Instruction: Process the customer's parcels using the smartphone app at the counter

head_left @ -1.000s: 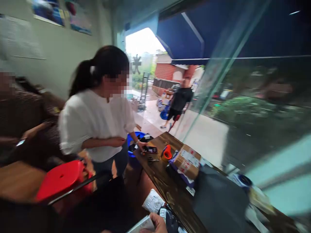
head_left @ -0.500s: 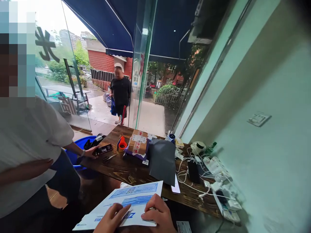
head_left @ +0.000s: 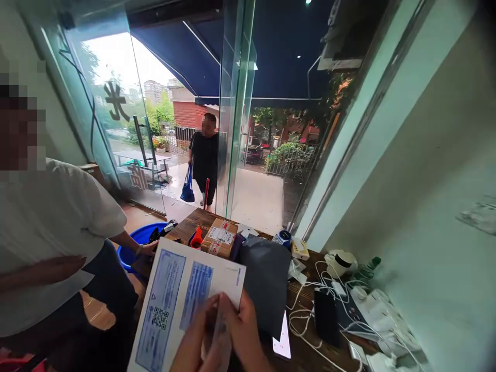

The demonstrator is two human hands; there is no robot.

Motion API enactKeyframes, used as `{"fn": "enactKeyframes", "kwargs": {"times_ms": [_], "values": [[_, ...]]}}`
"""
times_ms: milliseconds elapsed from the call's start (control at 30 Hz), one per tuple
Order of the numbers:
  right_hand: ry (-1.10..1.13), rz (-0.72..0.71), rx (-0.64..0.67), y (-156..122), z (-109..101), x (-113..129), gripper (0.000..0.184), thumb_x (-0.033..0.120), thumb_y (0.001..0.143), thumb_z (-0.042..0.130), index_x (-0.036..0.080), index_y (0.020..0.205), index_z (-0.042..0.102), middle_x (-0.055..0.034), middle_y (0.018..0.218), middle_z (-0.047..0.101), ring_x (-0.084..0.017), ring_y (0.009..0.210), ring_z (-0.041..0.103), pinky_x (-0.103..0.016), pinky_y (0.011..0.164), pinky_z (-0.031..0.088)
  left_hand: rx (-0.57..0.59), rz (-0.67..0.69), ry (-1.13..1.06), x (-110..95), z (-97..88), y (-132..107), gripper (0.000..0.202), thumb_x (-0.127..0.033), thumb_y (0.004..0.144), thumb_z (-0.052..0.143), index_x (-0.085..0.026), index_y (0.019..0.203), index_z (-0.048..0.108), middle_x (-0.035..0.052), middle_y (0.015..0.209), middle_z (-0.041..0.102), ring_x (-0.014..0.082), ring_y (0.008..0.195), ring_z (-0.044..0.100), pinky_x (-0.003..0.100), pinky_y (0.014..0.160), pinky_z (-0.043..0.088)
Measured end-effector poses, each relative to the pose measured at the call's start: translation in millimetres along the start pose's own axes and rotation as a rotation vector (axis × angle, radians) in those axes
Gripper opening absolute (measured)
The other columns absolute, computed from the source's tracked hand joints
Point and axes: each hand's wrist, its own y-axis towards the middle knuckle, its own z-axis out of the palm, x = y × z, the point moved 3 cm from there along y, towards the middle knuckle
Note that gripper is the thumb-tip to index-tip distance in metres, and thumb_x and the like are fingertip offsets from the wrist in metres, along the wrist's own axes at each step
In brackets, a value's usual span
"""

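Note:
A white courier envelope (head_left: 176, 294) with blue printed panels and a QR code is held up in front of me, tilted over the table's near edge. My left hand (head_left: 197, 330), slightly blurred, is closed on its lower right side. Close beside it, my right hand (head_left: 244, 325) pinches the same edge with the thumb on top. Between the two hands is a pale, thin strip, too blurred to tell whether it is a flap. Beyond the hands lies a grey mailing bag (head_left: 263, 279), partly covering a lit phone (head_left: 282, 338).
A taped cardboard box (head_left: 220, 237) and an orange tape dispenser (head_left: 197, 237) are on the dark wooden table (head_left: 304, 310). White cables (head_left: 302, 315) and a black phone (head_left: 326, 318) occupy its right side. A person in white (head_left: 77, 227) stands left; another (head_left: 205, 160) is outside the glass door.
The envelope has been raised and turned more upright, and my hands have come together at its edge. The person outside is nearer. My view has shifted left.

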Motion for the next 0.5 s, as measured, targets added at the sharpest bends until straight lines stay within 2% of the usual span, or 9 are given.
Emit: {"fn": "enactKeyframes", "kwargs": {"times_ms": [33, 100, 167, 233, 333, 400, 500], "values": [[0.004, -0.036, 0.042, 13, -5, 6, 0.047, 0.056, 0.077, 0.056, 0.016, 0.101, 0.060, -0.0132, 0.103, 0.069, -0.029, 0.096, 0.064, -0.040, 0.087, 0.051, 0.064, -0.030, -0.150, -8, -1.0, 12, 0.050, -0.038, 0.078, 0.055, -0.019, 0.123, 0.053, 0.0158, 0.127, 0.055, 0.0315, 0.123, 0.046, 0.044, 0.106, 0.033], [-0.020, -0.109, 0.082, 35, -15, 15, 0.042, 0.052, 0.078, 0.058, 0.017, 0.102, 0.059, -0.0111, 0.101, 0.070, -0.026, 0.093, 0.065, -0.037, 0.083, 0.052, 0.175, -0.155, -0.413, -22, -2.8, 36, 0.046, -0.048, 0.078, 0.055, -0.022, 0.114, 0.060, 0.0114, 0.123, 0.061, 0.0286, 0.115, 0.054, 0.039, 0.099, 0.042], [-0.067, -0.178, 0.135, 49, -21, 20, 0.038, 0.047, 0.079, 0.060, 0.019, 0.104, 0.055, -0.0093, 0.100, 0.070, -0.023, 0.088, 0.066, -0.034, 0.078, 0.053, 0.101, -0.213, -0.563, -35, -5.0, 59, 0.047, -0.054, 0.071, 0.062, -0.021, 0.105, 0.066, 0.0086, 0.111, 0.068, 0.0250, 0.101, 0.061, 0.034, 0.090, 0.049], [-0.108, -0.232, 0.221, 55, -23, 20, 0.039, 0.042, 0.080, 0.060, 0.020, 0.111, 0.050, -0.0085, 0.102, 0.069, -0.022, 0.086, 0.066, -0.031, 0.073, 0.054, -0.019, -0.235, -0.610, -45, -3.3, 76, 0.050, -0.054, 0.063, 0.070, -0.020, 0.100, 0.068, 0.0052, 0.097, 0.071, 0.0191, 0.084, 0.063, 0.026, 0.077, 0.052], [-0.137, -0.269, 0.316, 56, -26, 15, 0.045, 0.039, 0.082, 0.059, 0.022, 0.121, 0.043, -0.0096, 0.112, 0.066, -0.023, 0.092, 0.065, -0.031, 0.074, 0.053, -0.080, -0.294, -0.597, -53, 3.5, 87, 0.048, -0.053, 0.057, 0.075, -0.019, 0.090, 0.072, 0.0020, 0.078, 0.071, 0.0139, 0.068, 0.058, 0.020, 0.060, 0.050], [-0.157, -0.292, 0.332, 57, -28, 10, 0.045, 0.038, 0.083, 0.058, 0.022, 0.122, 0.042, -0.0103, 0.116, 0.064, -0.023, 0.097, 0.064, -0.033, 0.079, 0.053, -0.061, -0.332, -0.594, -55, 4.9, 88, 0.046, -0.054, 0.056, 0.075, -0.018, 0.084, 0.074, 0.0014, 0.072, 0.069, 0.0137, 0.067, 0.058, 0.021, 0.060, 0.050], [-0.171, -0.323, 0.374, 61, -31, 2, 0.046, 0.037, 0.085, 0.055, 0.023, 0.126, 0.040, -0.0103, 0.118, 0.064, -0.023, 0.098, 0.064, -0.033, 0.080, 0.053, 0.027, -0.408, -0.593, -52, 1.6, 87, 0.045, -0.054, 0.056, 0.074, -0.017, 0.081, 0.074, 0.0021, 0.070, 0.069, 0.0143, 0.069, 0.060, 0.024, 0.068, 0.052]]}}
